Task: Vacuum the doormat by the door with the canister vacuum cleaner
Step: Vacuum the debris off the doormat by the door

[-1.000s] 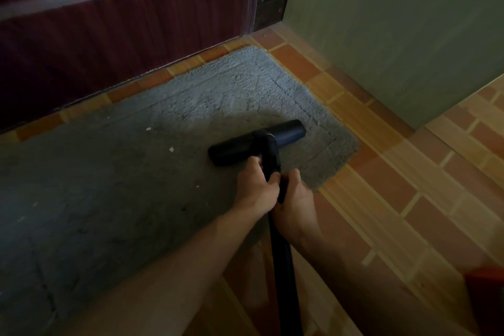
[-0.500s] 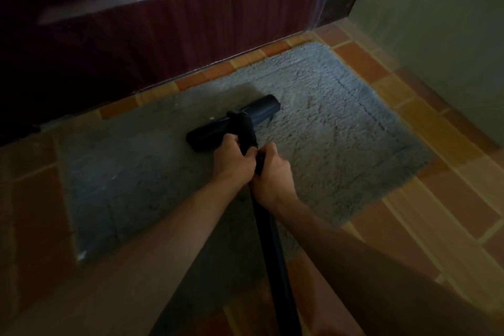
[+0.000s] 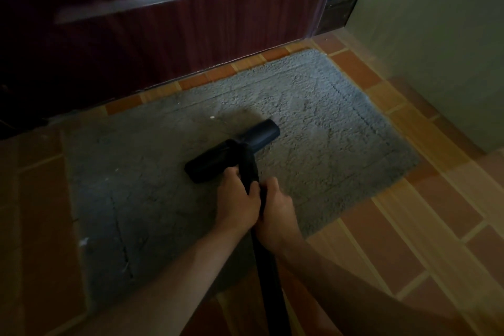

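both hands, left hand [image 3: 237, 203] and right hand [image 3: 278, 211], are gripping the wand [image 3: 266, 267], ideally keeping the nozzle [image 3: 231, 150] flat while sweeping the doormat [image 3: 313, 117] toward the crumb [image 3: 211, 117].

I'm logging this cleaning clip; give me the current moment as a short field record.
tool: black vacuum wand with floor nozzle
nozzle position: on the grey doormat, near its middle
left hand: grips the wand
right hand: grips the wand just behind the left
debris: white speck on the mat beyond the nozzle
backdrop: dark red door
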`<act>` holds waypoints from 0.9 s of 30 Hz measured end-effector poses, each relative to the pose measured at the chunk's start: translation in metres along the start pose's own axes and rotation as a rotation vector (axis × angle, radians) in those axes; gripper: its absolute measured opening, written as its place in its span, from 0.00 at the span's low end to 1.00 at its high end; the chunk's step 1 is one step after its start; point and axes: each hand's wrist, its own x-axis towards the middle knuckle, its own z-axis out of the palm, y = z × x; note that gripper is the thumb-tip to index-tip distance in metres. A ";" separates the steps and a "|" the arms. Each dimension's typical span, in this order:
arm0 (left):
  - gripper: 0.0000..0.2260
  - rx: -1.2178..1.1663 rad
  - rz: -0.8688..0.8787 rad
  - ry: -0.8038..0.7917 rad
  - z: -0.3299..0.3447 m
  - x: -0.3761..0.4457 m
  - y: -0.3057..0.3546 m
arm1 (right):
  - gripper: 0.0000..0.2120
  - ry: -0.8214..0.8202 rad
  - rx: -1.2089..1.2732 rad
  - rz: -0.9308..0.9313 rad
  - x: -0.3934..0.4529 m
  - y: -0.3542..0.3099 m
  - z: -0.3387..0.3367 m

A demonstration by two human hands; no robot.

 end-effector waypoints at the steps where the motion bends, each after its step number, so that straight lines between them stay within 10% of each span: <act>1: 0.17 -0.009 0.004 0.000 -0.001 0.000 -0.002 | 0.13 -0.006 -0.001 -0.006 -0.001 -0.001 0.001; 27: 0.21 0.040 0.020 0.105 -0.043 0.115 0.014 | 0.07 0.037 0.022 -0.007 0.109 -0.053 0.028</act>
